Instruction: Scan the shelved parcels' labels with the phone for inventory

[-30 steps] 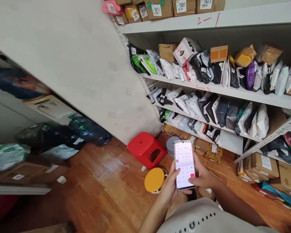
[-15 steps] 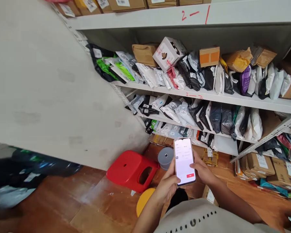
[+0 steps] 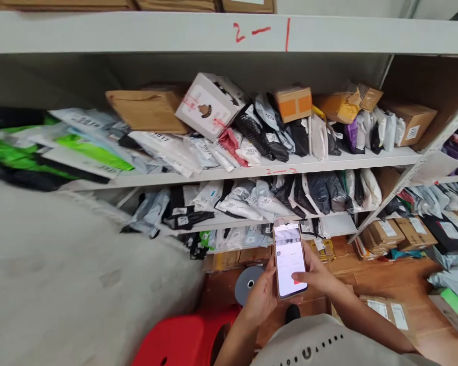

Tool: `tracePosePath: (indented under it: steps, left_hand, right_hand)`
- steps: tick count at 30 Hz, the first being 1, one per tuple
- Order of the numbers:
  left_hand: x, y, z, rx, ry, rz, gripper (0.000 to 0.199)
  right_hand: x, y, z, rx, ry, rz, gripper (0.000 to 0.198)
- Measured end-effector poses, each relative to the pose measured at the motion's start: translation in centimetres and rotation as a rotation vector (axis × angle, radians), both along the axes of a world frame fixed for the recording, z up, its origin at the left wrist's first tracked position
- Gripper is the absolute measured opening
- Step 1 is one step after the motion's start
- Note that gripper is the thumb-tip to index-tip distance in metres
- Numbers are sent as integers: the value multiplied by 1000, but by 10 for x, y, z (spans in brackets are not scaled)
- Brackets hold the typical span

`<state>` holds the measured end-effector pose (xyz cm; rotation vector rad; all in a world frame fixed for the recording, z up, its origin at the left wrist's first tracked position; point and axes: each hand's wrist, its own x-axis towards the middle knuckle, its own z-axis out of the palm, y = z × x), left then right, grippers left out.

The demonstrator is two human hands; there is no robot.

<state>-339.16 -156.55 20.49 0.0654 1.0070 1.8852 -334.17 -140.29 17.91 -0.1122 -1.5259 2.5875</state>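
A smartphone (image 3: 289, 262) with a lit, mostly white screen is held upright in front of my shirt. My left hand (image 3: 262, 295) wraps its left edge from below. On the other side, my right hand (image 3: 316, 272) grips the right edge, its thumb lying over the red button low on the screen. The top of the display shows a greyish picture strip. Behind the phone, shelves carry numbered parcels, among them white plastic mailers (image 3: 168, 150) and a white printed carton (image 3: 210, 105) tilted on top of them.
A red plastic stool (image 3: 175, 338) and a grey round reel (image 3: 248, 284) are on the floor at lower left. The pale wall (image 3: 80, 274) borders the shelf's left end. Brown cartons (image 3: 385, 231) stand at right, and a labelled parcel (image 3: 389, 310) lies on the wooden floor.
The view has moved closer to the shelves and the stool has slid lower in the picture. My right thumb has shifted down onto the red button, and a picture strip now tops the screen.
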Motion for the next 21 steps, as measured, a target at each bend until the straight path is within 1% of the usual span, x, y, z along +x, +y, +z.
tracePosePath:
  steps: [2, 3, 5, 7, 9, 11, 14, 15, 17, 19, 21]
  left_hand:
    - [-12, 4, 1, -91, 22, -42, 103]
    - [-17, 7, 2, -128, 45, -67, 106]
    - [-24, 15, 2, -177, 106, -119, 106]
    - [-30, 28, 0, -188, 140, -174, 105]
    - [-35, 44, -6, -169, 128, -218, 107]
    - [-37, 63, -12, -152, 74, -265, 108]
    - [-33, 95, -19, -152, 15, -352, 103]
    - [-29, 105, -20, -141, 11, -394, 98]
    - [-20, 126, -22, -82, 14, -472, 87]
    - [-13, 145, -29, -3, 33, -509, 76]
    - [-16, 162, -39, 25, 111, -536, 67]
  right_hand:
    - [-8, -5, -2, -100, -57, -111, 70]
    - [-12, -7, -3, -140, -75, -170, 68]
    - [-18, -6, -2, -181, -78, -274, 74]
    - [-18, 0, 0, -194, -61, -356, 78]
    - [-13, 9, 2, -205, -35, -426, 75]
    - [-3, 17, 3, -231, -1, -486, 68]
    - [19, 28, -5, -347, 52, -591, 58]
    - [28, 33, -10, -380, 60, -588, 56]
    - [48, 45, -22, -399, 84, -554, 56]
    - [66, 62, -35, -383, 69, -526, 57]
    - [81, 83, -47, -391, 33, -514, 62]
